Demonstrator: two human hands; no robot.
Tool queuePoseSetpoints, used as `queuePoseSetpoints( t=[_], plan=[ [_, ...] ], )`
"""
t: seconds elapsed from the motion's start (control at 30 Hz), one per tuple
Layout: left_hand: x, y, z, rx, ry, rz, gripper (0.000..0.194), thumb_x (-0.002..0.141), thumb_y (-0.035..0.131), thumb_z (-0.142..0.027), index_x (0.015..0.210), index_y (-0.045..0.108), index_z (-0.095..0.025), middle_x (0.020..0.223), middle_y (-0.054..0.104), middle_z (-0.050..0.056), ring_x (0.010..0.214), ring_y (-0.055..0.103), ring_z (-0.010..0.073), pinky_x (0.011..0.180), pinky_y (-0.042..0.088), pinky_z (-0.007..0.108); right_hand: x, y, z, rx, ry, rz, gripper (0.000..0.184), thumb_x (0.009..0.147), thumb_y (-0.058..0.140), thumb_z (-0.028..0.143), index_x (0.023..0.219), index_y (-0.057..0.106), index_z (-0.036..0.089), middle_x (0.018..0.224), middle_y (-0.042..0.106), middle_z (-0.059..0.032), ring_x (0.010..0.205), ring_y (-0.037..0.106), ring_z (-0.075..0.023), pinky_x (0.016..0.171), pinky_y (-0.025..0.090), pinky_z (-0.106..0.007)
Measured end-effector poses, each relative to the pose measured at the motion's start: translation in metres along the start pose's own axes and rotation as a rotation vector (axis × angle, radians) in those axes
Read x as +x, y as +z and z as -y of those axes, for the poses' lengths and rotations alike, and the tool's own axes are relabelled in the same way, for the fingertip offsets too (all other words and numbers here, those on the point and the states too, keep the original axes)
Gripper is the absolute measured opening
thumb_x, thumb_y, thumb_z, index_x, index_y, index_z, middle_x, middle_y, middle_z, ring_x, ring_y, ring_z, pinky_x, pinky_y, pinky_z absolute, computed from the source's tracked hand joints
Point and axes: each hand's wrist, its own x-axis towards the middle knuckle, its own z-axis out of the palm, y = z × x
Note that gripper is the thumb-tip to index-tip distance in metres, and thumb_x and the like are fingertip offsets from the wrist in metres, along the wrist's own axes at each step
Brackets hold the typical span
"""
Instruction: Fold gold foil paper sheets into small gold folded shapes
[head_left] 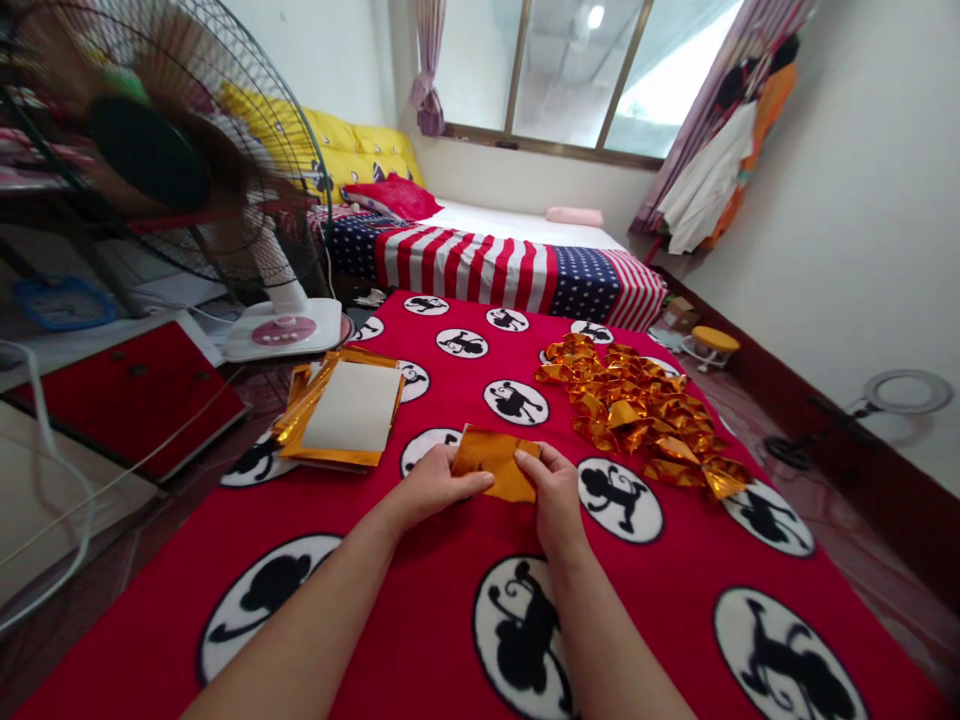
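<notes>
Left hand (436, 482) and right hand (557, 485) pinch a gold foil sheet (495, 468) over mid-bench (420, 620), its longer visible side running hand to hand, roughly parallel to the far edge. A foil-and-white stack (356, 410) lies by the left edge; crumpled gold pieces (637, 400) spread near the right.

Showing glossy, mirror-like metallic foil in the gold sheet (500, 452) at the centre of the frame; glinting with crinkled, shiny foil in the folded pieces (626, 410) at right; pairing slick foil with matt, paper-like white in the stack (349, 410) left of centre; spreading matt, fleecy-looking fabric across the red cloth (427, 620) in the lower half; presenting smooth plastic on the fan base (281, 335) at left
</notes>
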Motion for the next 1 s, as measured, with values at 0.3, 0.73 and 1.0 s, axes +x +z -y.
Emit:
queuePoseSetpoints(
  t=[0.3,0.73,1.0],
  plan=[
    [-0.001,0.004,-0.001,-0.075,-0.038,-0.087,0.029,0.064,0.077,-0.036,0.07,0.067,-0.009,0.06,0.062,0.001,0.052,0.05,0.009,0.051,0.034,0.019,0.001,0.004,-0.003,0.063,-0.082,-0.064,0.021,0.07,0.078,0.033,0.079,0.067,0.019,0.073,0.067,0.0009,0.063,0.061,-0.0136,0.058,0.048,-0.023],
    [0.005,0.016,0.002,-0.238,0.024,-0.36,0.037,0.059,0.081,-0.042,0.072,0.07,-0.01,0.066,0.07,0.005,0.057,0.059,0.0129,0.056,0.044,0.021,-0.002,0.015,-0.014,-0.216,-0.164,0.093,0.026,0.07,0.077,0.04,0.077,0.067,0.017,0.062,0.061,0.0017,0.053,0.048,-0.0106,0.051,0.038,-0.022],
    [0.002,0.018,-0.002,-0.205,0.098,-0.313,0.028,0.061,0.077,-0.03,0.079,0.072,-0.01,0.071,0.073,0.006,0.06,0.063,0.0155,0.058,0.048,0.023,-0.002,0.013,-0.013,-0.199,-0.156,0.012,0.028,0.069,0.077,0.04,0.065,0.06,0.017,0.047,0.047,0.0063,0.046,0.036,-0.0081,0.045,0.03,-0.022]
  ],
)
